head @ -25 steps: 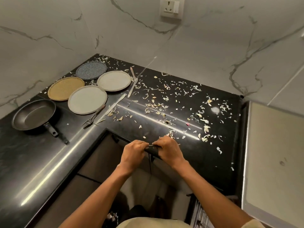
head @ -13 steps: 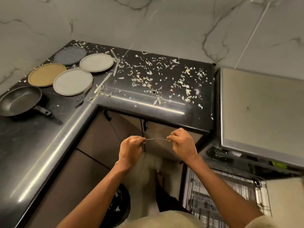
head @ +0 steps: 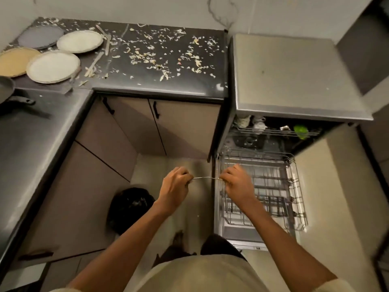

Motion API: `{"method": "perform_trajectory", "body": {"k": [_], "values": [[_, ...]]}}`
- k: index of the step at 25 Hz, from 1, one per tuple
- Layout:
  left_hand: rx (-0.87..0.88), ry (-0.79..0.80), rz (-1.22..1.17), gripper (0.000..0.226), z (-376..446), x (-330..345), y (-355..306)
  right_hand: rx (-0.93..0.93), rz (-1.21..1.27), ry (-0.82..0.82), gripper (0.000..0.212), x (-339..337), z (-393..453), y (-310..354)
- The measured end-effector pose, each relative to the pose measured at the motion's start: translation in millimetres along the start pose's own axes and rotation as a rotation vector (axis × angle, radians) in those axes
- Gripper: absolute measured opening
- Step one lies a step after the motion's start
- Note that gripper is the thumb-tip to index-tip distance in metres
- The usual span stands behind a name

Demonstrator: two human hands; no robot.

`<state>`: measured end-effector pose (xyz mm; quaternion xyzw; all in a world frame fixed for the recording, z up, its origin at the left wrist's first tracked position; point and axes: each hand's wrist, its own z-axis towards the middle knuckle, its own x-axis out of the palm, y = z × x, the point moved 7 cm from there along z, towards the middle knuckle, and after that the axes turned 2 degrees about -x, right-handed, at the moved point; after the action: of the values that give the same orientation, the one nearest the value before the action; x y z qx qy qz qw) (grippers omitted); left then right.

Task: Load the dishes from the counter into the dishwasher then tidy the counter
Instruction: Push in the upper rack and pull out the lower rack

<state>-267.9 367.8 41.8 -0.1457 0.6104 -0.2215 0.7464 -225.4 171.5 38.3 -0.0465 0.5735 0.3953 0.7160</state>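
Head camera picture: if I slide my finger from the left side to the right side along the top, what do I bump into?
Tan plate → near white plate → scattered food scraps → dishwasher top.

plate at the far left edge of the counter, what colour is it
Tan, a yellowish brown, the plate shows best in the head view.

A thin metal utensil (head: pixel 205 178) lies level, pinched at each end. Four round plates (head: pixel 53 66) and loose cutlery (head: pixel 95 62) sit flat on the scrap-strewn black surface (head: pixel 147 85). The dishwasher (head: pixel 294 81) stands open, its lower rack (head: pixel 273 186) pulled out.
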Motion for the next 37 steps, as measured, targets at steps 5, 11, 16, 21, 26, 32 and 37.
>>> {"method": "perform_trajectory", "body": {"k": [5,11,16,21,26,32,37], "values": [[0.083,0.066,-0.004,0.019,-46.7,51.5,-91.2,0.08,-0.029,0.001,0.026,-37.5,-109.4,-38.5],[0.042,0.163,-0.038,0.022,-112.2,142.3,-192.4,0.125,-0.087,0.081,0.036,-85.2,-243.1,-94.3],[0.036,0.266,-0.067,0.024,-142.1,206.2,-254.8,0.171,-0.112,0.115,0.039,-119.4,-313.0,-134.8],[0.044,0.36,-0.052,0.024,-120.5,245.4,-283.9,0.256,-0.113,0.161,0.041,-121.4,-335.5,-179.5],[0.032,0.428,-0.069,0.026,-75.5,286.6,-284.1,0.333,-0.083,0.219,0.046,-98.8,-327.1,-238.0],[-0.041,0.532,-0.055,0.025,-20.2,356.0,-261.4,0.398,-0.046,0.217,0.036,-69.6,-298.7,-310.7],[-0.097,0.583,-0.05,0.025,6.6,421.9,-239.3,0.434,-0.035,0.236,0.036,-27.5,-295.0,-373.5]]}}
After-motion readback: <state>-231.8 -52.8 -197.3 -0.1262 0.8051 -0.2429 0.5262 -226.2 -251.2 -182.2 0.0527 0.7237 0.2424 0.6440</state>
